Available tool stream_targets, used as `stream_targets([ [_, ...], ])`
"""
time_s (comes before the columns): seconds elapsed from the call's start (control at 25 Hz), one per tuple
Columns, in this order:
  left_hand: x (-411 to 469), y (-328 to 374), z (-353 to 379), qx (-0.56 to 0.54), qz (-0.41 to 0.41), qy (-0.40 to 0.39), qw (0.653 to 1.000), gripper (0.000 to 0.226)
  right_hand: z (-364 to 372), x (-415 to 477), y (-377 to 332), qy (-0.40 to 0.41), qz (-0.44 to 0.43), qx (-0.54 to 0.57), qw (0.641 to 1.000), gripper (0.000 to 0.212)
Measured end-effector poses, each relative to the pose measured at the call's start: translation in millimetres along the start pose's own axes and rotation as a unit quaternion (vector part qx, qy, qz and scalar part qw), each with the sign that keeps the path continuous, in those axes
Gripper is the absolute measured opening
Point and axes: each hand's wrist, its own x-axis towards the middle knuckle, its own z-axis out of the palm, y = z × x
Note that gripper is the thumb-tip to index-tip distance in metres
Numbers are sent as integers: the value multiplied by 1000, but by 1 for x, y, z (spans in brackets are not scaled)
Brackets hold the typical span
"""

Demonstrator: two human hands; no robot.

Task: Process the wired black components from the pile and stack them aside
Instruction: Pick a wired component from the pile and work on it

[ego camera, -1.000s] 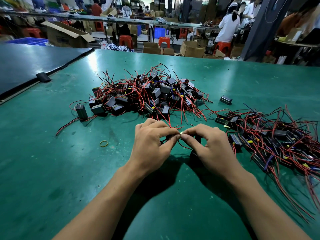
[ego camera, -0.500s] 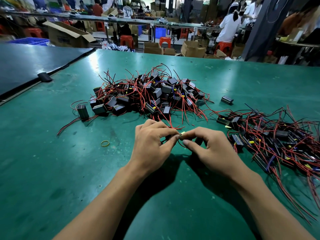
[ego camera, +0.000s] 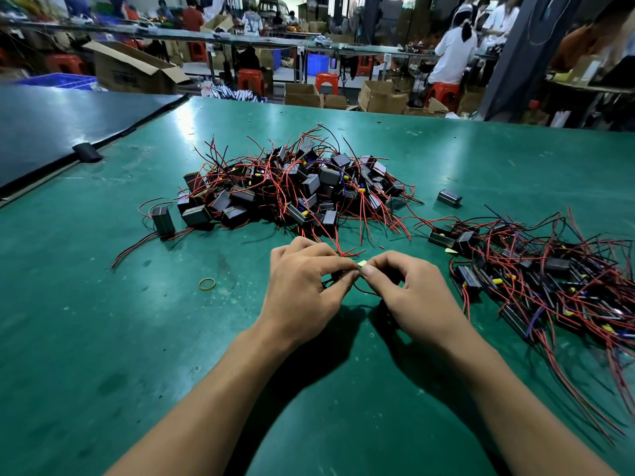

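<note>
left hand (ego camera: 302,290) and right hand (ego camera: 421,304), fingers curled, pinch pale tab (ego camera: 361,263) between fingertips; thin wire (ego camera: 360,289) loops beneath. pile (ego camera: 292,187) behind, second heap (ego camera: 549,286) right.

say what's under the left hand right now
A small pale yellow tab shows pinched between the left hand and right hand, with thin red wire looping below. Any black component body is covered.

Surface (ego camera: 103,338) green, scuffed. Pile (ego camera: 292,187): black boxes, red and black wires, yellow caps. Stack (ego camera: 549,286) at right: same, plus blue wires. Band (ego camera: 207,284) yellow. Tab (ego camera: 361,263) pale yellow. Stools (ego camera: 250,79) red, crate (ego camera: 58,80) blue.
</note>
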Motion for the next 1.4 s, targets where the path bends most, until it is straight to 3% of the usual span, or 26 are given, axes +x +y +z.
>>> stream_targets([
  [0.2,1,0,-2,-22,-5,-25,999,10,-4,3,1,-49,74,52,995,20],
  [0.32,7,-5,-9,-48,-17,-54,997,18,-7,3,0,-18,59,26,998,22],
  [0.48,11,-13,-17,-86,-62,-64,992,13,-5,4,2,36,25,-24,999,13],
  [0.64,10,-13,-17,-107,-111,-84,984,13,-3,1,1,7,22,-90,996,18],
  [1.0,9,-12,-17,-103,-135,-111,979,9,-1,-2,1,10,-16,-82,996,17],
  [1.28,21,-17,-43,-153,-207,-93,962,26,0,0,8,28,3,-67,997,6],
  [1.4,24,-17,-54,-122,-206,-193,952,26,1,0,8,36,16,-46,998,5],
])
